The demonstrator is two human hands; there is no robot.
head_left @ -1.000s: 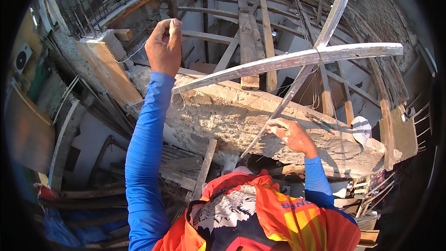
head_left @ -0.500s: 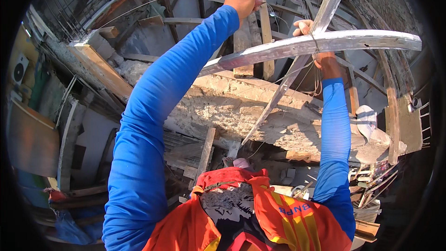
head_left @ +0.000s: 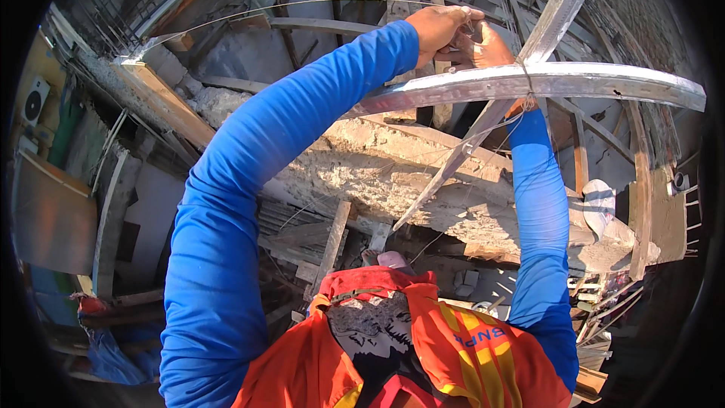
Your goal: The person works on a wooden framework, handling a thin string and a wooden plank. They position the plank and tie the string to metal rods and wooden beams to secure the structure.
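My left hand [head_left: 438, 32] is closed near the top middle, its fingertips pinched at the end of a thin pale string [head_left: 302, 2]. That string stretches away to a corner on the far left. Right beside it, my right hand [head_left: 487, 47] has its fingers curled in against the left fingertips; what they hold is too small to make out. A silvery metal channel bar [head_left: 604, 79] runs crosswise in front of my right wrist. It crosses a slanting metal channel [head_left: 563, 11], with thin wire [head_left: 526, 75] wrapped around the crossing. Loose wire ends hang below.
A rough concrete beam [head_left: 377, 162] lies beneath the bars. Wooden battens [head_left: 332, 245] and boards [head_left: 162, 109] stand around. A white cap-like object [head_left: 599, 204] rests on the beam at right. Gaps between the timbers open onto a lower level.
My left hand has come right and down. My right hand has left the bars' crossing and moved left, so the two hands now meet. The bars have shifted slightly right and down in view.
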